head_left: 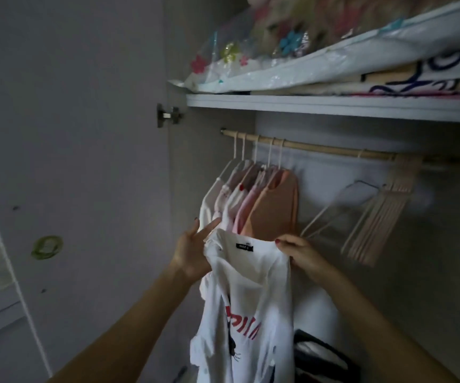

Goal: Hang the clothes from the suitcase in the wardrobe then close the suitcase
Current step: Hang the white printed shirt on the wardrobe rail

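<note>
White shirt (red print) hangs below the wardrobe rail.

Five hung garments at ten o'clock on one wooden rail; one bundle of bare hangers at two o'clock; one white T-shirt at six; two hands; one shelf at twelve.

Arms: your two forearms, bare to the frame's lower edge, no sleeves showing.
Left hand: dark polish on your nails.
Right hand: red polish on your thumbnail.
Wrists: no watch, no bracelet.
</note>
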